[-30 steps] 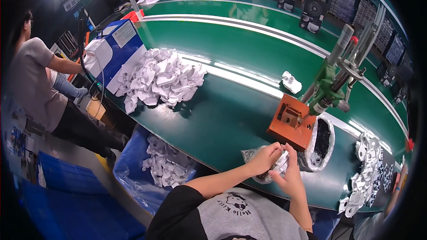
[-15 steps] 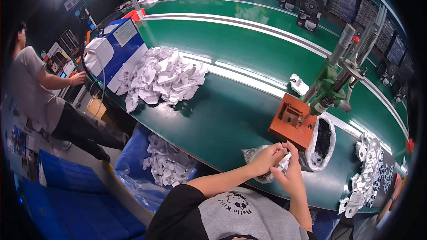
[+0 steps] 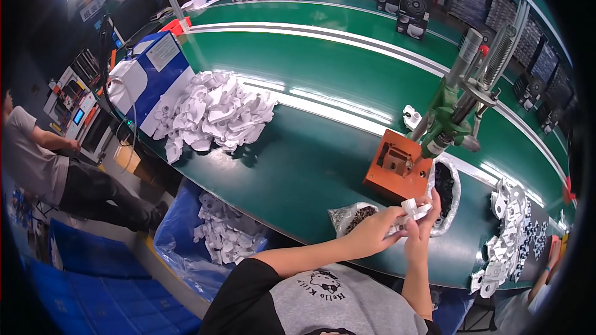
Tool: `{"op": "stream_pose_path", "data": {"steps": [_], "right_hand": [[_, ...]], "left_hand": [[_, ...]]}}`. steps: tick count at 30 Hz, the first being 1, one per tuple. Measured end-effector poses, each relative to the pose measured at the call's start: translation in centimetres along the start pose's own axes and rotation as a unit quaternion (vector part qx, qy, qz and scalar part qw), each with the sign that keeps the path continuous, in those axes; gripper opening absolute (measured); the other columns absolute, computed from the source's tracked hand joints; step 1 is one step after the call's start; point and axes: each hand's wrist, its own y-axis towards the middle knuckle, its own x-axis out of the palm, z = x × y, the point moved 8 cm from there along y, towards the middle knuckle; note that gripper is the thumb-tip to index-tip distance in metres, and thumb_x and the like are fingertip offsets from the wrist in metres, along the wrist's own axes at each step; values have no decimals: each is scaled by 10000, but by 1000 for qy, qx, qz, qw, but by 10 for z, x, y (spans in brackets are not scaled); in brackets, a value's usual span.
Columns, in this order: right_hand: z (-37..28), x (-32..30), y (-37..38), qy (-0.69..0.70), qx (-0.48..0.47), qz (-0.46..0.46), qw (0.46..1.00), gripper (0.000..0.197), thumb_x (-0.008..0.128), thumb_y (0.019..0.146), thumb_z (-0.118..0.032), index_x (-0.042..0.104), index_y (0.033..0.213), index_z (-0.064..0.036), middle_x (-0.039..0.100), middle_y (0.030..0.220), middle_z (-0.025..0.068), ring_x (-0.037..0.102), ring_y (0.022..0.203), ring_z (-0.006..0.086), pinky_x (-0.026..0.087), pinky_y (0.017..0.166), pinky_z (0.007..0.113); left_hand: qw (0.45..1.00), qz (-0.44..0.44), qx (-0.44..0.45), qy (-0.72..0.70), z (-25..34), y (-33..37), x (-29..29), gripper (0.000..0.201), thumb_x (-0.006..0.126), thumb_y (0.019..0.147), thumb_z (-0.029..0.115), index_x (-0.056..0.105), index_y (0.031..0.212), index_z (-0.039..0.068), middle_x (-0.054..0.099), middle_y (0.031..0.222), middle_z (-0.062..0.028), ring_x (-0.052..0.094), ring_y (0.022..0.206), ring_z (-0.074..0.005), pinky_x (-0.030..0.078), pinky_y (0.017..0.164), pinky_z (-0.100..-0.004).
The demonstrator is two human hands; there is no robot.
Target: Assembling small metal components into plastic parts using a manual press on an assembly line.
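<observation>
A white moulded plastic part (image 3: 415, 209) is held between my two hands in front of the press. My left hand (image 3: 377, 231) is closed on it from the left, with the fingertips partly hidden behind it. From the other side my right hand (image 3: 421, 231) grips the same part, thumb toward me and fingers raised along its right edge. Just left of my hands lies an open clear bag of small brown-grey metal pieces (image 3: 359, 216). Beyond them stands the green hand press (image 3: 444, 127) on an orange base block (image 3: 397, 164); a white-lined bag of black pieces (image 3: 444, 189) sits beside it.
A heap of white parts (image 3: 214, 111) lies at the far left, beside a blue-and-white machine (image 3: 152, 74). More white parts (image 3: 503, 236) are spread at the right edge. A blue lined bin (image 3: 180, 248) stands below the table. One person (image 3: 37, 155) is at the left.
My hands have risen slightly and moved right with the white part, which now shows more above the fingers. The bag of metal pieces is more exposed. The view has shifted a little.
</observation>
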Motion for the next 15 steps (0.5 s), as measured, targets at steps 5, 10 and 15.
{"op": "stream_pose_path", "data": {"steps": [5, 10, 15], "right_hand": [[6, -3, -3, 48, 52, -15, 997, 806, 594, 830, -312, 160, 1454, -44, 403, 1279, 118, 428, 1159, 232, 322, 1005, 363], [-11, -77, 19, -213, 7, 109, 971, 376, 488, 887, -37, 479, 1261, -3, 529, 1171, 99, 474, 1108, 185, 382, 936, 312], [52, -140, 26, -550, -35, 65, 832, 288, 578, 797, -18, 601, 1084, -42, 566, 1111, 140, 508, 1049, 329, 397, 914, 409]], "left_hand": [[992, 34, 27, 119, -4, 9, -12, 335, 656, 841, 170, 519, 1126, 58, 644, 881, -169, 640, 769, -363, 508, 646, -426], [979, 49, 80, 183, -2, 30, -37, 192, 672, 822, 174, 567, 934, 59, 615, 750, -119, 625, 630, -315, 490, 533, -392], [932, 27, 175, 316, -9, 50, -51, 207, 679, 751, 119, 560, 907, 54, 588, 853, -95, 612, 732, -284, 496, 615, -373]]}}
